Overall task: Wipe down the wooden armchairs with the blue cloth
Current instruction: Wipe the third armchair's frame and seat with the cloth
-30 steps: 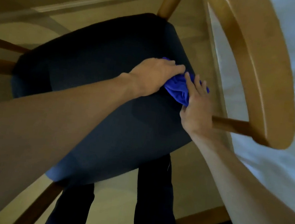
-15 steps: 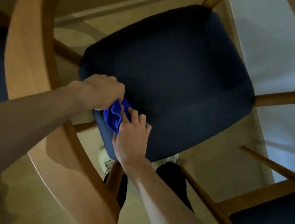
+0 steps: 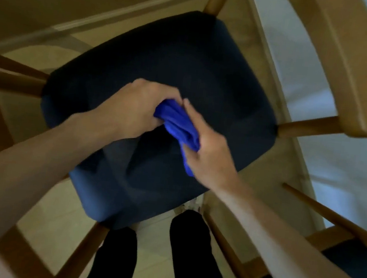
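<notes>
Armchair (image 3: 354,73) seen from above, wooden arm curving to the right of its seat. Seat (image 3: 208,73) dark blue, padded, landmark for the rest. Second chair (image 3: 347,255) at the seat's lower right, partly cut off. Dark trouser legs (image 3: 189,258) below the seat's near edge, on pale floor (image 3: 58,223). Left hand (image 3: 133,108) over the seat's middle, fingers curled round one end of the cloth. Right hand (image 3: 208,155) just right of it, grip closed on the other end. Cloth (image 3: 177,122) bright blue, bunched, stretched between both hands above the seat's centre; touching the seat or not, cannot tell.
</notes>
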Demonstrator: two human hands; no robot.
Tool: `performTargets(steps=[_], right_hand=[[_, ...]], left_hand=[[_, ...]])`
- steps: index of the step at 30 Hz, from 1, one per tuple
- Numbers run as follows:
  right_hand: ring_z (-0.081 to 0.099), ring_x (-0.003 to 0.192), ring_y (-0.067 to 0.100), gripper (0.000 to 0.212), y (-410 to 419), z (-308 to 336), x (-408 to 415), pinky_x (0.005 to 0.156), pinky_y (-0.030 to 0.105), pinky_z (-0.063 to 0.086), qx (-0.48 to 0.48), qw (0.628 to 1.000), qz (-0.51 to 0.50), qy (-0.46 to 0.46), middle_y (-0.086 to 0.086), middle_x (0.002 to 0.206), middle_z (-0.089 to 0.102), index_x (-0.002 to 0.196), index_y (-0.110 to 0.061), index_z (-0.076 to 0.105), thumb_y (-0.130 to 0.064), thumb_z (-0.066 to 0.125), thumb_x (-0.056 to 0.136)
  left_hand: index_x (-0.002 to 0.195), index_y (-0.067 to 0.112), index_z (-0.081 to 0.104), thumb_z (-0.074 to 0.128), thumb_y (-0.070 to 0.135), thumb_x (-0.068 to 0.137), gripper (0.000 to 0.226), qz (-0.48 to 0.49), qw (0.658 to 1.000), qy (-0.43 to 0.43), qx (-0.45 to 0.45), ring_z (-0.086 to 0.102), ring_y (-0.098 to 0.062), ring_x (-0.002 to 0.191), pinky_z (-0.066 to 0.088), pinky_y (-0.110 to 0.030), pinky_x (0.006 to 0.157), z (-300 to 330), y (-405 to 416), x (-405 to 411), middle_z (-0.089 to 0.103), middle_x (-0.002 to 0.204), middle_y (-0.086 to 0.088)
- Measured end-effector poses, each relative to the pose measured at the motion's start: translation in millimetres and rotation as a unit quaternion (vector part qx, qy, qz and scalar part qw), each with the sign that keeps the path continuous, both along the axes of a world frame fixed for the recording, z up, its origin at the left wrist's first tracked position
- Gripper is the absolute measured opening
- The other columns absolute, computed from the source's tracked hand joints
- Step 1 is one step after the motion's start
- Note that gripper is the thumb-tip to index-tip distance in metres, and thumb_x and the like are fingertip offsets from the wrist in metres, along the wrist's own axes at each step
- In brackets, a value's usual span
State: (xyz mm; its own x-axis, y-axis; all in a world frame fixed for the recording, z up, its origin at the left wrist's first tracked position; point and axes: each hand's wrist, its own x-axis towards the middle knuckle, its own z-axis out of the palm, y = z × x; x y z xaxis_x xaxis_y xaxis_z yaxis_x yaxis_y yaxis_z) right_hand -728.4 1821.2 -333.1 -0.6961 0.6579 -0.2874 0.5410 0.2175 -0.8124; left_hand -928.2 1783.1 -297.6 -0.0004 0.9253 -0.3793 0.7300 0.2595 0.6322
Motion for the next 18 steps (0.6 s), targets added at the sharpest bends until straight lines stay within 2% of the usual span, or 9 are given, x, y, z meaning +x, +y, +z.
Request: performTargets(steps=[2,4,5,8,10,12,14,16,18], right_hand=[[0.033,0.144,0.009,0.077,50.0,0.0,21.9,0.119,0.025,0.026,0.075,0.996,-0.034,-0.018,0.006,0.156,0.037,0.153,-0.018,0.033,0.007,0.059,0.085],[0.028,0.145,0.012,0.073,100.0,-5.6,39.1,0.118,0.017,0.020,0.144,0.985,-0.056,-0.073,0.007,0.158,0.033,0.154,-0.020,0.032,0.003,0.057,0.089],[0.027,0.146,0.016,0.073,122.1,-11.0,46.2,0.119,0.019,0.021,0.156,0.979,-0.066,-0.110,0.008,0.159,0.030,0.154,-0.021,0.030,0.002,0.056,0.090],[0.025,0.146,0.033,0.076,153.2,-31.1,57.3,0.118,0.042,0.029,0.131,0.963,-0.079,-0.223,0.010,0.162,0.018,0.156,-0.025,0.023,0.005,0.050,0.092],[0.024,0.145,0.036,0.072,145.0,-41.7,58.0,0.117,0.043,0.027,0.155,0.949,-0.068,-0.268,0.012,0.160,0.020,0.154,-0.021,0.028,0.004,0.050,0.090],[0.023,0.147,0.035,0.072,120.2,-43.0,54.9,0.118,0.043,0.026,0.180,0.947,-0.070,-0.258,0.012,0.160,0.024,0.152,-0.019,0.033,0.005,0.053,0.087],[0.017,0.149,0.036,0.077,79.2,-37.5,52.1,0.119,0.047,0.024,0.176,0.952,-0.056,-0.244,0.012,0.161,0.023,0.151,-0.021,0.035,0.007,0.058,0.083],[0.009,0.151,0.035,0.080,23.1,-31.9,49.2,0.119,0.051,0.020,0.158,0.958,0.015,-0.239,0.009,0.164,0.017,0.152,-0.026,0.033,0.005,0.058,0.083],[0.005,0.151,0.034,0.077,-30.1,-25.5,45.1,0.119,0.055,0.017,0.132,0.964,0.075,-0.217,0.007,0.164,0.014,0.153,-0.027,0.032,-0.002,0.059,0.086]], left_hand=[[0.131,0.028,0.049,0.075,0.013,0.077,0.062,0.046,0.998,-0.009,0.048,0.058,-0.010,0.101,0.048,-0.036,0.093,-7.0,25.6,22.2,0.061,0.116,0.007],[0.142,0.027,0.038,0.074,0.014,0.079,0.074,0.086,0.994,-0.008,0.062,0.054,-0.013,0.113,0.044,-0.036,0.101,-13.8,42.6,40.0,0.053,0.133,0.003],[0.144,0.027,0.036,0.072,0.015,0.081,0.073,0.099,0.993,-0.008,0.055,0.054,-0.015,0.115,0.044,-0.037,0.102,-17.2,46.7,47.3,0.051,0.136,0.001],[0.143,0.026,0.039,0.068,0.016,0.086,0.065,0.085,0.996,-0.003,0.021,0.052,-0.018,0.120,0.044,-0.039,0.103,-28.8,41.8,59.0,0.051,0.138,0.000],[0.142,0.025,0.041,0.066,0.015,0.088,0.061,0.075,0.997,0.006,0.001,0.052,-0.017,0.118,0.044,-0.035,0.101,-35.0,30.7,58.5,0.053,0.136,0.000],[0.141,0.024,0.043,0.065,0.013,0.088,0.058,0.084,0.996,0.021,-0.019,0.054,-0.016,0.111,0.046,-0.034,0.097,-39.7,18.5,52.1,0.054,0.134,-0.001],[0.140,0.023,0.044,0.065,0.013,0.088,0.057,0.093,0.994,0.039,-0.037,0.054,-0.019,0.115,0.046,-0.038,0.098,-42.7,8.2,46.7,0.055,0.134,-0.002],[0.139,0.023,0.045,0.065,0.012,0.087,0.057,0.102,0.993,0.052,-0.043,0.055,-0.021,0.115,0.046,-0.040,0.098,-42.8,-0.6,43.9,0.056,0.134,-0.002],[0.139,0.022,0.047,0.065,0.011,0.086,0.057,0.114,0.991,0.054,-0.044,0.058,-0.018,0.101,0.047,-0.036,0.092,-42.3,-9.7,41.7,0.057,0.132,-0.002]])
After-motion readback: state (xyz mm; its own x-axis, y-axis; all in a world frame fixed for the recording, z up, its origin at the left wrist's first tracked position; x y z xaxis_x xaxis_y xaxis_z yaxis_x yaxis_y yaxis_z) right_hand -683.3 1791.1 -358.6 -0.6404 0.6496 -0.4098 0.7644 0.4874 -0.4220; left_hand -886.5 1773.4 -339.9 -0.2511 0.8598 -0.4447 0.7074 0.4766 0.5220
